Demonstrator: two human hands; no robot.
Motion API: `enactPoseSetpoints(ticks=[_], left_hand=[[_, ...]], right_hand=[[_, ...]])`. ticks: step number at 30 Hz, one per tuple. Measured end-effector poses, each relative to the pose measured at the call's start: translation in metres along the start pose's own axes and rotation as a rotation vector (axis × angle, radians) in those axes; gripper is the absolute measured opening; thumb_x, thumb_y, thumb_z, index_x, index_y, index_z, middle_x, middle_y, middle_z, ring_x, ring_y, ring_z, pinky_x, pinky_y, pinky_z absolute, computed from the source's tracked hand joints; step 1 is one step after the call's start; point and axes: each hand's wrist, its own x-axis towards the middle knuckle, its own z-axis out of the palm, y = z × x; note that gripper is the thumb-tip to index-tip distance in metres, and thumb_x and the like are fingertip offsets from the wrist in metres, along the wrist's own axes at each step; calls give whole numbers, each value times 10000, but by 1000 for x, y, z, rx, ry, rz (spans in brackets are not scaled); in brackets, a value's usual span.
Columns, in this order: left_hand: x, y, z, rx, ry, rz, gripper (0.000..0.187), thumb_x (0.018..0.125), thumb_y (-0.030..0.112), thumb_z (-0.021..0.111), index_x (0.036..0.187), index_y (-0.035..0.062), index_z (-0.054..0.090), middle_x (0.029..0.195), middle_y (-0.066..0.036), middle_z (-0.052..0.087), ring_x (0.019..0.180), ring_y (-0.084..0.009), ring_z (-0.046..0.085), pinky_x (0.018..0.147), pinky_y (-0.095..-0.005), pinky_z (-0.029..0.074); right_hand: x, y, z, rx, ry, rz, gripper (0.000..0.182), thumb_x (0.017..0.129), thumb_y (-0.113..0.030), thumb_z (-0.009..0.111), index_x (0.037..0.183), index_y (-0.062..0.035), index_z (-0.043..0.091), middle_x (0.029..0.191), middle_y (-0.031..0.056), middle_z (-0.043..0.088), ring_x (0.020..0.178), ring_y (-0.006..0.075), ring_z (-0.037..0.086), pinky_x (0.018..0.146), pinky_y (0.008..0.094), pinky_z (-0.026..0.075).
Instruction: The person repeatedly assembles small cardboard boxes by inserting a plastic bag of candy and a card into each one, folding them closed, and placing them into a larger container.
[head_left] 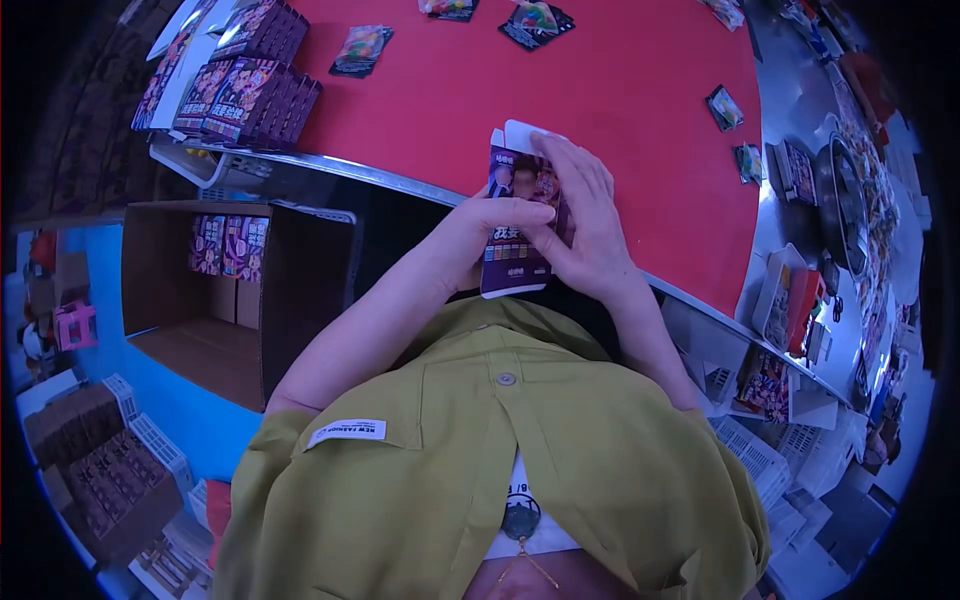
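Note:
A small purple printed carton stands upright in front of my body at the near edge of the red table. Its white top flap is raised, so the top end looks unfolded. My left hand grips the carton from the left, thumb lying across its printed front and fingers hidden behind. On the other side my right hand closes round the right edge, its fingers up by the flap and its thumb near the left thumb. What is inside the carton cannot be seen.
Stacked purple cartons stand at the table's left. Clear packets of colourful pieces with black cards lie across the red tabletop. A big cardboard box with several cartons inside sits lower left. At right are a round metal pan and white crates.

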Motion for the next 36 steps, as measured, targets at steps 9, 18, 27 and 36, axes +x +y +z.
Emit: enactPoseSetpoints(ticks=[9, 18, 27, 36], left_hand=[[6, 0, -2, 71, 10, -51, 319, 764, 39, 694, 1052, 5, 561, 909, -110, 650, 813, -218, 675, 727, -349, 569], [17, -2, -2, -87, 275, -225, 258, 898, 79, 587, 1131, -27, 550, 1039, -170, 644, 951, -274, 659, 804, -423, 577], [-7, 18, -16, 191, 146, -148, 665, 975, 545, 274, 1199, -44, 486, 985, -191, 642, 910, -315, 665, 755, -419, 561], [19, 4, -33, 980, -80, 959, 592, 994, 469, 273, 1364, 14, 352, 1241, -151, 452, 1179, -242, 438, 1017, -341, 319]], right_hand=[[21, 7, 4, 636, 63, 369, 333, 878, -39, 591, 1202, 6, 528, 905, 35, 531, 810, 80, 517, 727, 215, 433], [-15, 27, -10, 589, 111, 216, 412, 987, -326, 450, 1182, 22, 555, 1220, 157, 553, 1203, 237, 485, 996, 348, 370], [-33, 34, 1, 191, 67, -81, 329, 802, -17, 653, 1102, -43, 519, 1131, 137, 587, 1080, 314, 571, 927, 420, 465], [-9, 9, 12, 436, 19, 209, 357, 969, -225, 481, 1263, -45, 386, 1209, 163, 474, 1108, 313, 521, 942, 394, 420]])
